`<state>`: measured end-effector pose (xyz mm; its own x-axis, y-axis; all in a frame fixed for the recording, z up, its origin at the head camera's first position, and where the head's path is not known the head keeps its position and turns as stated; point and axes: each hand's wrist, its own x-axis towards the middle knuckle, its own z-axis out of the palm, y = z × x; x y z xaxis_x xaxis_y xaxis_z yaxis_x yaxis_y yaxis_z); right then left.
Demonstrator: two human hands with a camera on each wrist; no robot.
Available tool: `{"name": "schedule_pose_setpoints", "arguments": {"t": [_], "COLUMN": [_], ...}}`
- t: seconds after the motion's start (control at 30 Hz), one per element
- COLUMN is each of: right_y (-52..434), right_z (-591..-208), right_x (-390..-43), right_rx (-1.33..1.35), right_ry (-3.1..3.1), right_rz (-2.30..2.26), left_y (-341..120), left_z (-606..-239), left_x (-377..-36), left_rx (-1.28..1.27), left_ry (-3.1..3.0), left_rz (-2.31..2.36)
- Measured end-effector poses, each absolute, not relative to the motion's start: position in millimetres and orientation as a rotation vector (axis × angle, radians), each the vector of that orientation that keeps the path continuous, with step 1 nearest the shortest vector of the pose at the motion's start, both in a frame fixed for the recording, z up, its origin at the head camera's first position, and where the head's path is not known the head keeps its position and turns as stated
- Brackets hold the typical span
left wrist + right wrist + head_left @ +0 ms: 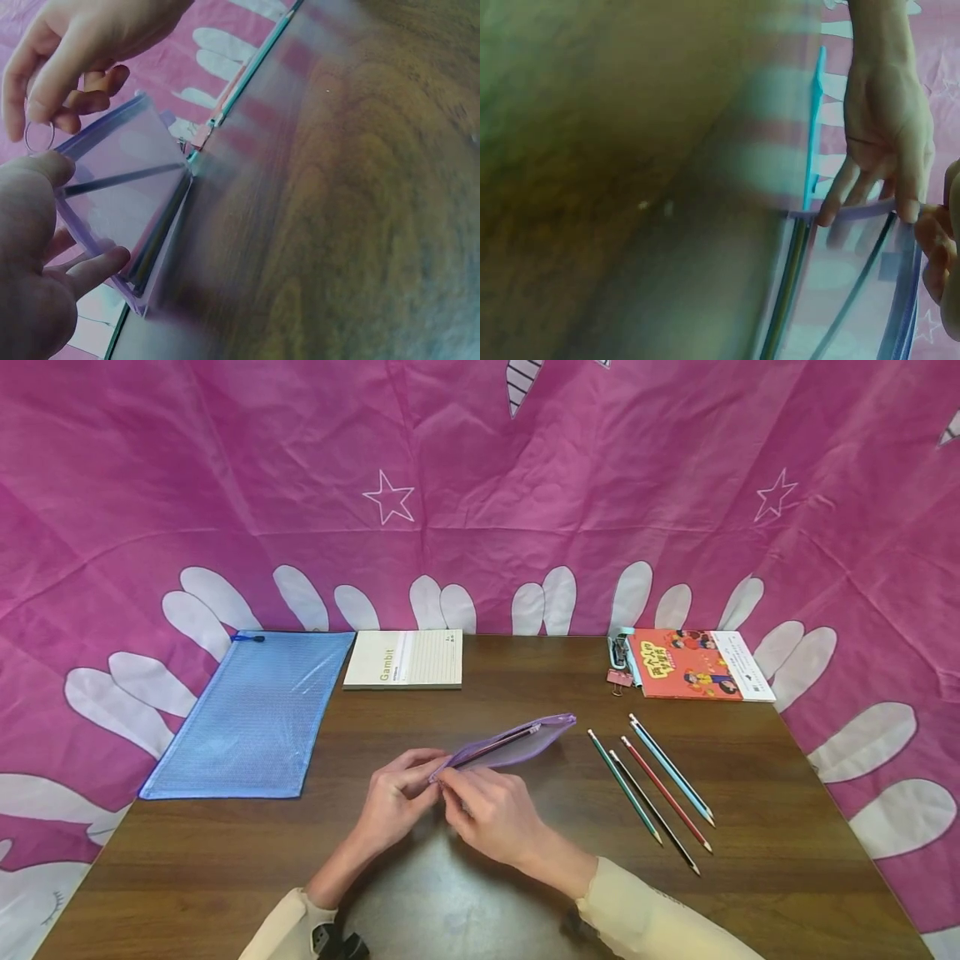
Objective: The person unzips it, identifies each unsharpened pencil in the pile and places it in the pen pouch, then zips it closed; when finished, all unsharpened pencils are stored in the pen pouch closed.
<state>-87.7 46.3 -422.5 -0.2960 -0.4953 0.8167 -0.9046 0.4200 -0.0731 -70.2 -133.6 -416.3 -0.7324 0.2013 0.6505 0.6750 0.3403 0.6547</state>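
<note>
A clear zip pouch (543, 746) with purple edging is held above the table, its mouth parted at the top. Inside lie several pencils (159, 232), one slanting apart from the others. My left hand (393, 802) grips the pouch's left end between thumb and fingers. Close beside it, my right hand (491, 814) pinches the small zipper ring (39, 136) at that same end. In the right wrist view, only part of the right hand shows at the right edge.
Several loose pencils (663, 789) lie to the right of the hands. A blue mesh zip bag (247, 718) is at the left, beside a notebook (405, 660). Behind the pencils are a red-covered book (686, 664) and binder clips (619, 677). A pink cloth (480, 468) hangs behind the table.
</note>
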Motion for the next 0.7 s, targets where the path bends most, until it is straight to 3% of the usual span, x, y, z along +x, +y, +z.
{"name": "schedule_pose_setpoints", "arguments": {"t": [0.23, 0.43, 0.7], "right_y": [51.4, 52.7, 55.3], "right_z": [-417.4, -413.9, -407.9], "right_x": [-90.6, -91.6, -93.3], "right_rx": [1.17, 1.177, 1.215], "right_ry": [-2.053, -2.118, -2.238], "right_rz": [1.069, 1.253, 1.159], "left_y": [-143.6, -143.7, -143.7], "left_z": [-455.9, -457.0, -454.8], "left_x": [-84.4, -84.1, -83.5], "left_rx": [-0.77, -0.766, -0.78], "left_ry": [-2.163, -2.168, -2.16], "left_rz": [-1.37, -1.373, -1.371]}}
